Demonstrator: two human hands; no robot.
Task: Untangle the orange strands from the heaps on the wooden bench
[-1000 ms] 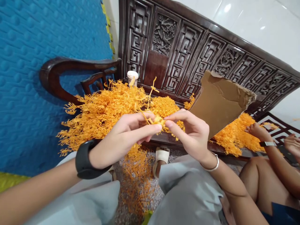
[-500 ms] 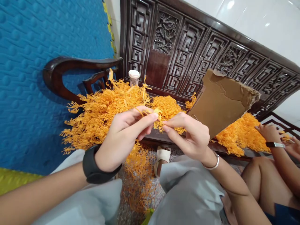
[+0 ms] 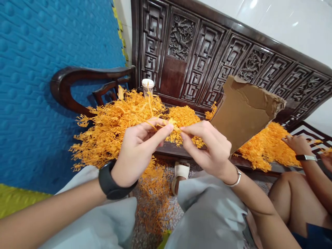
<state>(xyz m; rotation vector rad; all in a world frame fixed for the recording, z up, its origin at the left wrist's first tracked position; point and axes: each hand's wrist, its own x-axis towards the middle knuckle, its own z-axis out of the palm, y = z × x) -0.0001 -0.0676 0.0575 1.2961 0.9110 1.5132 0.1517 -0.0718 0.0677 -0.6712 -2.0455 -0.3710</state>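
Carved bench [image 3: 197, 52] heaped with orange sprigs [image 3: 109, 128]; left hand [image 3: 137, 152] and right hand [image 3: 210, 148] both pinch one sprig [image 3: 171, 123] (stem running up-left), right fingertips at its near end.

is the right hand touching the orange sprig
Touching. The head view shows the right hand pinching one end of the orange sprig between thumb and forefinger, with the left hand pinching the other end.
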